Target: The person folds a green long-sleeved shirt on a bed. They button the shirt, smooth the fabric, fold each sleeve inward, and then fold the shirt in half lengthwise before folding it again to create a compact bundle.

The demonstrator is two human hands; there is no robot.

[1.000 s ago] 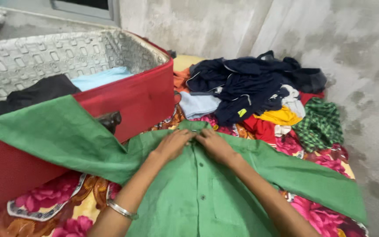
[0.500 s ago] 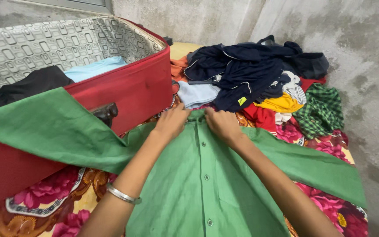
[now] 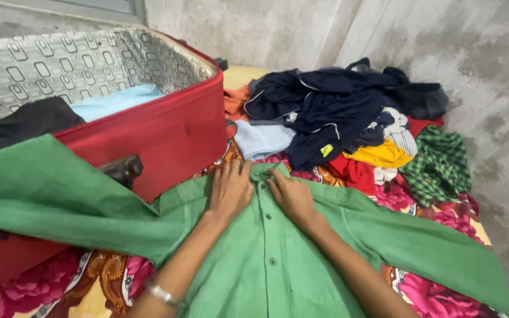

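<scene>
Head view, close, looking down

green buttoned shirt [image 3: 266,265], spread flat, sleeves outstretched

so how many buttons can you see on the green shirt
2: one button just below the hands on the green shirt, another button lower down the placket. More may be hidden under the hands.

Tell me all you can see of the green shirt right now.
The green shirt is a plain woven button-front, lying face up and spread flat on the floral bedsheet, buttons done up along the placket. Its collar points toward the clothes pile. One sleeve drapes over the red suitcase wall; the other stretches out over the sheet. The left hand and right hand press flat near the collar.
</scene>
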